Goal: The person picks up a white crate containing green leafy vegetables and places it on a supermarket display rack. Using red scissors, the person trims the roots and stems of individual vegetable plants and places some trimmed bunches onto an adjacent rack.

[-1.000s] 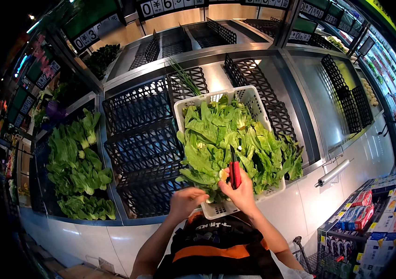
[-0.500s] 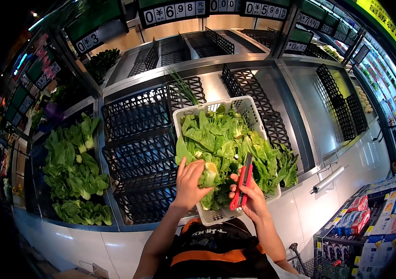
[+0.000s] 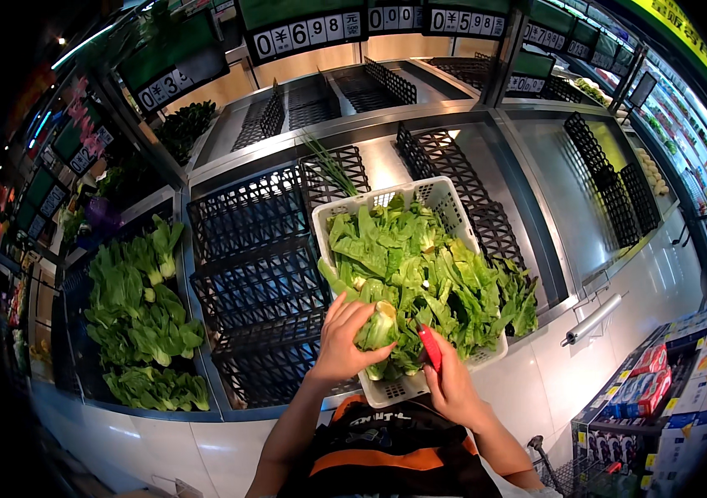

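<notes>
My left hand is closed round the base of a leafy lettuce, its pale cut stem end facing up. The lettuce lies at the near left of a white plastic crate heaped with loose green lettuce. In my right hand is a red utility knife, gripped by its handle and pointing away toward the leaves. The knife is a little right of the stem end and apart from it. Its blade cannot be made out against the leaves.
The crate rests on a metal display counter with black plastic grid racks. Bok choy fills the bay at left. A few thin green stalks lie behind the crate. At right are a roll of bags and a shelf of packaged goods.
My right hand has turned the red knife from upright, with its length showing, to a foreshortened tilt pointing away. My left hand still holds the lettuce. The whole view has shifted slightly.
</notes>
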`<move>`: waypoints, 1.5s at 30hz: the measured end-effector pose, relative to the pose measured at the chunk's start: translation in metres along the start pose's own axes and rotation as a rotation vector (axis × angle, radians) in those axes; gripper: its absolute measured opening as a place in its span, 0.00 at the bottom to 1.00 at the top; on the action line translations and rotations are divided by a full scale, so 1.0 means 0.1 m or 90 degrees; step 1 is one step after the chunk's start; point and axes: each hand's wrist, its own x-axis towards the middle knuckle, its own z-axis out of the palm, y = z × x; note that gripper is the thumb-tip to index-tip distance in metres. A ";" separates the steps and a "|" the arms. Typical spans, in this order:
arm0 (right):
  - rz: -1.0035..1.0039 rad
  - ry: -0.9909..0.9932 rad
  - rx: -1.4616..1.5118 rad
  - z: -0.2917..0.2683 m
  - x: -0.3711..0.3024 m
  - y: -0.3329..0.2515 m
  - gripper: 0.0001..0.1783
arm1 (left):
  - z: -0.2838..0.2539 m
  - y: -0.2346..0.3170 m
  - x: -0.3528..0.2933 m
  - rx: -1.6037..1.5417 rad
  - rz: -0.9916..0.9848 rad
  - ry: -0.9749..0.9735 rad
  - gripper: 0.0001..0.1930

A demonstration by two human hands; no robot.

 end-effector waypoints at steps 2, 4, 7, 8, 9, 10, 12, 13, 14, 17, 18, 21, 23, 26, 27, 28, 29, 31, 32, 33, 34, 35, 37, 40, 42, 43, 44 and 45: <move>-0.016 0.002 0.001 -0.01 -0.03 0.05 0.31 | -0.01 0.02 -0.01 0.018 0.009 -0.005 0.31; -0.012 -0.009 0.009 -0.02 -0.08 0.09 0.31 | -0.02 0.03 -0.02 0.028 0.011 -0.010 0.31; 0.096 -0.050 0.199 -0.07 -0.12 0.10 0.30 | 0.01 0.01 -0.06 0.001 -0.039 -0.020 0.34; 0.180 -0.069 0.377 -0.09 -0.12 0.09 0.29 | 0.04 -0.01 -0.09 -0.024 -0.086 -0.025 0.35; 0.263 -0.087 0.555 -0.11 -0.12 0.08 0.29 | 0.07 -0.03 -0.11 -0.049 -0.133 -0.030 0.37; 0.282 -0.103 0.615 -0.12 -0.11 0.08 0.30 | 0.09 -0.06 -0.12 -0.086 -0.154 -0.036 0.37; 0.317 -0.137 0.736 -0.13 -0.09 0.08 0.32 | 0.11 -0.11 -0.14 -0.159 -0.197 -0.046 0.38; 0.295 -0.147 0.747 -0.09 -0.11 0.13 0.37 | 0.10 -0.12 -0.15 -0.168 -0.201 -0.046 0.37; 0.272 -0.140 0.737 -0.09 -0.11 0.13 0.38 | 0.10 -0.13 -0.15 -0.179 -0.205 -0.046 0.36; 0.226 -0.115 0.695 -0.09 -0.08 0.09 0.38 | 0.09 -0.07 -0.11 -0.159 -0.194 -0.029 0.29; 0.224 -0.104 0.675 -0.10 -0.08 0.08 0.38 | 0.08 -0.05 -0.10 -0.143 -0.187 -0.020 0.27; 0.221 -0.095 0.601 -0.14 -0.06 -0.04 0.36 | 0.07 -0.07 -0.10 -0.139 -0.169 -0.048 0.29; 0.204 -0.094 0.560 -0.14 -0.06 -0.07 0.34 | 0.10 -0.10 -0.11 -0.110 -0.125 -0.045 0.29; 0.181 -0.087 0.497 -0.11 -0.12 -0.06 0.31 | 0.10 -0.10 -0.11 -0.081 -0.061 -0.050 0.29; 0.189 -0.083 0.462 -0.12 -0.14 -0.07 0.30 | 0.10 -0.10 -0.11 -0.073 -0.041 -0.053 0.29; 0.197 -0.080 0.426 -0.14 -0.16 -0.07 0.30 | 0.10 -0.09 -0.11 -0.069 -0.038 -0.053 0.29; 0.125 -0.043 0.304 -0.13 -0.18 -0.03 0.30 | 0.10 -0.07 -0.10 -0.063 -0.034 -0.053 0.29; -0.018 0.030 0.057 -0.10 -0.21 0.05 0.31 | 0.09 -0.04 -0.09 -0.051 -0.028 -0.052 0.29; -0.040 0.034 0.007 -0.10 -0.20 0.05 0.32 | 0.08 -0.01 -0.09 -0.044 -0.026 -0.051 0.29; -0.061 0.039 -0.043 -0.11 -0.18 0.06 0.33 | 0.07 0.01 -0.09 -0.037 -0.024 -0.049 0.29; -0.083 0.044 -0.093 -0.12 -0.16 0.06 0.35 | 0.06 0.02 -0.09 -0.027 -0.018 -0.048 0.28; -0.076 0.046 -0.110 -0.12 -0.17 0.06 0.36 | 0.06 0.03 -0.09 -0.018 -0.012 -0.047 0.28; -0.063 0.049 -0.142 -0.12 -0.18 0.05 0.38 | 0.06 0.05 -0.09 -0.003 -0.002 -0.045 0.27; -0.048 0.052 -0.159 -0.13 -0.19 0.03 0.38 | 0.06 0.09 -0.09 0.012 0.006 -0.039 0.27; -0.052 0.057 -0.168 -0.12 -0.18 0.03 0.38 | 0.06 0.10 -0.09 0.021 0.012 -0.032 0.27; -0.054 0.060 -0.172 -0.12 -0.18 0.03 0.37 | 0.06 0.11 -0.10 0.023 0.011 -0.031 0.27; -0.055 0.059 -0.174 -0.12 -0.18 0.04 0.37 | 0.06 0.11 -0.10 0.024 0.011 -0.030 0.26; -0.056 0.058 -0.175 -0.11 -0.18 0.05 0.37 | 0.06 0.11 -0.10 0.025 0.010 -0.028 0.26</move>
